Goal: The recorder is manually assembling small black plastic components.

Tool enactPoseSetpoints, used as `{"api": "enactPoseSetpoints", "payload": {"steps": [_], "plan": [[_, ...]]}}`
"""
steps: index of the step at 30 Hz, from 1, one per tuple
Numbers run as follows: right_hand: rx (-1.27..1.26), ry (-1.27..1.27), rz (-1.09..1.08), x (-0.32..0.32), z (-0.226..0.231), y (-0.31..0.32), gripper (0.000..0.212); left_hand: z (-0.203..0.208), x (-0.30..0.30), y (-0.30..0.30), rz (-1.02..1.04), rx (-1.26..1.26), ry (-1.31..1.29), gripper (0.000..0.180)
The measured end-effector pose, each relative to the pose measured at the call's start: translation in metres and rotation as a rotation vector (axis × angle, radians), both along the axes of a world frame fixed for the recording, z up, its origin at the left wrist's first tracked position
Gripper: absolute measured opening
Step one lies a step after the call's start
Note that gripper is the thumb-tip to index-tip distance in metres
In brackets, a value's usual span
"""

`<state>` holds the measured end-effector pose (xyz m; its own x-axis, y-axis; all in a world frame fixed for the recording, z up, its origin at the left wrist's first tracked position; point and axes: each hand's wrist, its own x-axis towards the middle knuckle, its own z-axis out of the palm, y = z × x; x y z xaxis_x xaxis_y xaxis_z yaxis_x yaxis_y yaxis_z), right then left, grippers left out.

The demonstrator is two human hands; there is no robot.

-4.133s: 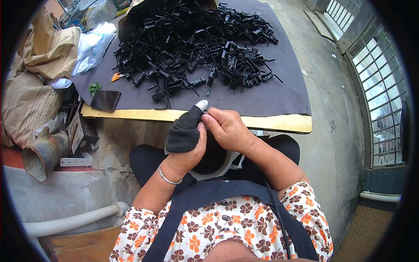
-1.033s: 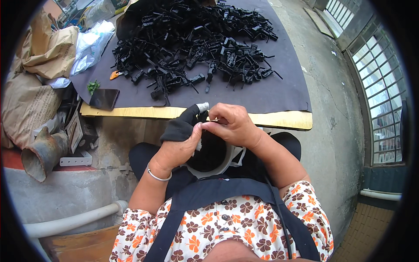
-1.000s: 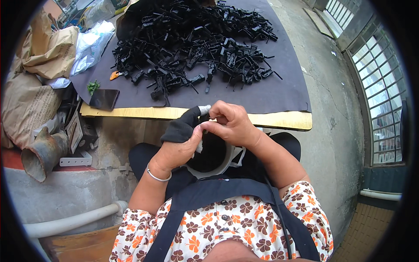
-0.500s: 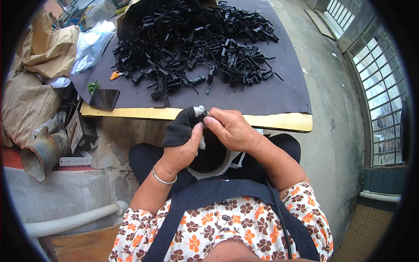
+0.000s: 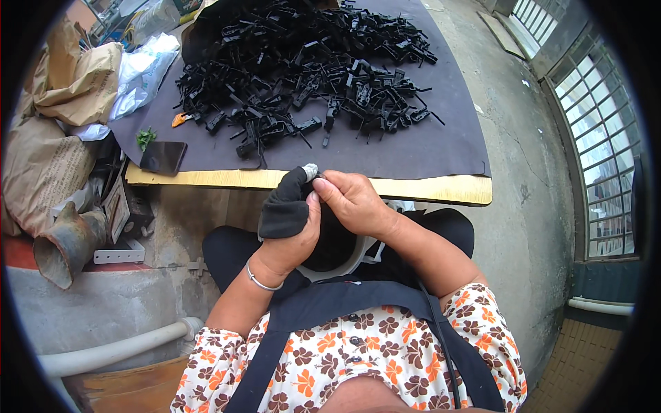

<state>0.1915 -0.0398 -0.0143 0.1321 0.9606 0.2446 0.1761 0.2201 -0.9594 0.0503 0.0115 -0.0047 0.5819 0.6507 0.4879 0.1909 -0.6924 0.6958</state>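
Note:
Both of my hands meet just in front of the table's near edge, above a white bucket (image 5: 356, 259) between my knees. My left hand (image 5: 292, 217) wears a black covering over its fingers, with a whitish wrap on one fingertip; it is closed. My right hand (image 5: 358, 203) is bare and pinches at the same spot, thumb toward the left fingertips. A small black plastic part (image 5: 319, 177) barely shows between them, mostly hidden by the fingers. Beyond them a large heap of black plastic parts (image 5: 303, 76) with thin stems covers the table.
The table (image 5: 427, 155) has a dark grey cover and a pale wooden edge (image 5: 413, 187). At its left corner lie a dark phone (image 5: 164, 157), green leaves (image 5: 145, 139) and an orange piece (image 5: 180, 119). Paper sacks (image 5: 48, 165) and a rusty pipe (image 5: 65, 241) stand left.
My hands have drawn slightly closer together, and my right hand has shifted a little left. The small black part shows less between my fingers. The heap stays as it was.

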Motion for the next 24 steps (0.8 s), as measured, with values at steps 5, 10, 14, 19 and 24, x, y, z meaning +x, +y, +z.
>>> {"api": "enactPoseSetpoints", "payload": {"steps": [5,10,14,19,24], "plan": [[-0.149,-0.226,0.079,0.021,0.018,-0.006,0.02,0.015,-0.012,0.009,-0.044,-0.465,-0.087,0.029],[0.205,-0.464,0.005,0.025,0.006,-0.006,0.016,0.031,-0.009,0.003,-0.113,-0.77,-0.249,0.033],[0.244,-0.349,0.078,0.027,0.013,-0.006,0.013,0.024,-0.008,0.008,-0.119,-0.635,-0.172,0.037],[0.008,-0.076,0.12,0.023,0.019,-0.01,0.012,0.03,-0.018,0.009,-0.238,-0.955,-0.133,0.038],[-0.087,0.065,0.159,0.015,0.018,-0.01,0.019,0.024,-0.017,0.005,-0.261,-0.732,-0.059,0.034]]}}
